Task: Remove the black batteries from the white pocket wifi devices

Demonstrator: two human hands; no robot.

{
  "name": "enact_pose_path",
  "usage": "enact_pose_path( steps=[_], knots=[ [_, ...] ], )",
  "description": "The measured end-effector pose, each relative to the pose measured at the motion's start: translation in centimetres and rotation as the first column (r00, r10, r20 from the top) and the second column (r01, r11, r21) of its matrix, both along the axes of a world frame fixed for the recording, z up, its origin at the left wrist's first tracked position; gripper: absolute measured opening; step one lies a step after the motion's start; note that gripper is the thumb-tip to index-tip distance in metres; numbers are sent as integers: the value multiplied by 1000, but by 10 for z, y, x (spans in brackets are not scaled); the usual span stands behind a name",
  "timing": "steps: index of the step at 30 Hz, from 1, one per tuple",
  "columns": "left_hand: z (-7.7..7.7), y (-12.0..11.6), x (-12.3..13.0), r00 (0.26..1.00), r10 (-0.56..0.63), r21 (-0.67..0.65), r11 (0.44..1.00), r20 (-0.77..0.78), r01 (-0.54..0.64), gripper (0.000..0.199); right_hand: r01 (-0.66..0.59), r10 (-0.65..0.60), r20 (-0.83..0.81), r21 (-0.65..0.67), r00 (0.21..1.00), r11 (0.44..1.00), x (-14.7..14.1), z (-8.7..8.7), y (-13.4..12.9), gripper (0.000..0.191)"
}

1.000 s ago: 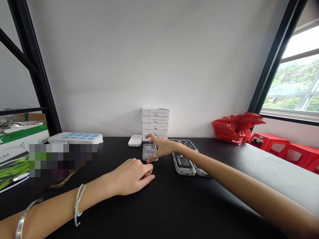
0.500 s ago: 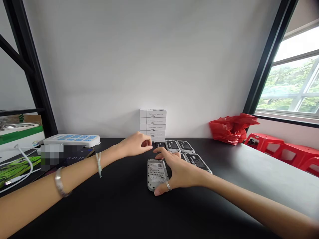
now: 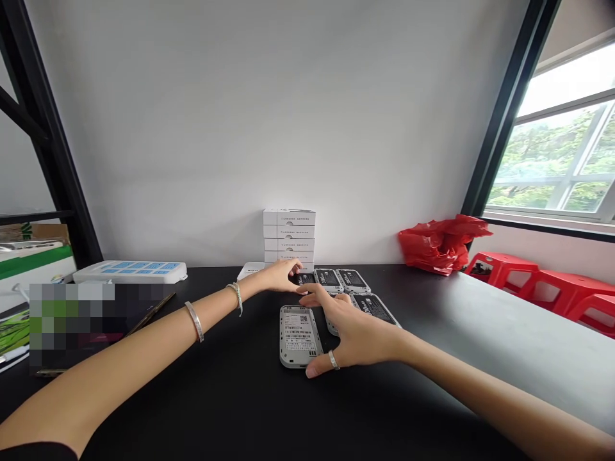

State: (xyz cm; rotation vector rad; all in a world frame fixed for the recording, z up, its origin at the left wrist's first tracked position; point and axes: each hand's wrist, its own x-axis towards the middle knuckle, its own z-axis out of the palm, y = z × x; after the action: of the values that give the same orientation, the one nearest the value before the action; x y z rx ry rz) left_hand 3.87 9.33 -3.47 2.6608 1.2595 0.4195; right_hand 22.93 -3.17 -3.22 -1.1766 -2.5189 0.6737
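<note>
A grey device casing (image 3: 300, 339) with a printed label and QR code lies flat on the black table. My right hand (image 3: 350, 330) is beside its right edge, thumb and fingers spread around nothing. Farther back, my left hand (image 3: 281, 275) reaches to the leftmost black battery unit (image 3: 306, 279), with thumb and fingers apart at its edge; I cannot tell whether they touch it. Several similar units with black batteries, such as the battery unit (image 3: 353, 280) at the back right, lie in rows. My right hand partly hides the nearer ones.
A stack of white boxes (image 3: 289, 234) stands against the wall, with a white flat object (image 3: 250, 269) beside it. To the left are a power strip (image 3: 132, 271) and a dark phone or tablet (image 3: 144, 307). A red plastic bag (image 3: 439, 243) sits back right, near red stools (image 3: 548, 288).
My left hand has moved forward to the leftmost battery unit, its fingers opening. My right hand has let go of the casing, which now lies flat. The view has shifted slightly right.
</note>
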Motion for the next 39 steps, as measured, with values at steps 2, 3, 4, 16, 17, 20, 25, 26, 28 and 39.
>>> enact_pose_path(
  steps=[2, 3, 4, 16, 17, 20, 25, 26, 28, 39],
  knots=[
    [-1, -3, 1, 1000, -8, 26, 1000, -18, 9, 41, 2, -2, 7, 0, 1000, 1000, 0, 0, -1, 104],
    [-1, -4, 1, 999, -17, 36, 999, -28, 18, 36, 3, -3, 11, 1, 1000, 1000, 0, 0, -1, 104],
    [-1, -5, 2, 999, -26, 43, 999, -37, 28, 31, 2, -2, 13, 1, 1000, 1000, 0, 0, -1, 104],
    [0, -12, -7, 999, -52, 58, 997, -17, 53, 31, -1, 0, -21, -20, 1000, 1000, 1, 0, -4, 106],
    [0, -15, -9, 999, -43, 65, 997, -8, 44, 33, -1, 1, -23, -19, 1000, 1000, 1, 0, -4, 106],
    [4, -27, -17, 999, -3, 109, 994, 32, 0, 41, 9, -10, -28, -20, 1000, 1000, 1, 0, -4, 107],
    [10, -52, -34, 990, 87, 156, 982, 113, -104, 55, 48, -49, -49, -35, 998, 998, 0, -4, -4, 109],
    [9, -58, -36, 986, 101, 142, 983, 130, -120, 57, 57, -59, -61, -31, 996, 998, 0, -5, -4, 110],
    [6, -71, -39, 980, 112, 86, 988, 163, -128, 58, 75, -77, -90, -23, 993, 997, 0, -7, -3, 111],
    [13, -127, -35, 979, 45, -258, 966, 198, 8, 55, 45, -46, -103, -17, 994, 999, -4, -4, -5, 108]
  ],
)
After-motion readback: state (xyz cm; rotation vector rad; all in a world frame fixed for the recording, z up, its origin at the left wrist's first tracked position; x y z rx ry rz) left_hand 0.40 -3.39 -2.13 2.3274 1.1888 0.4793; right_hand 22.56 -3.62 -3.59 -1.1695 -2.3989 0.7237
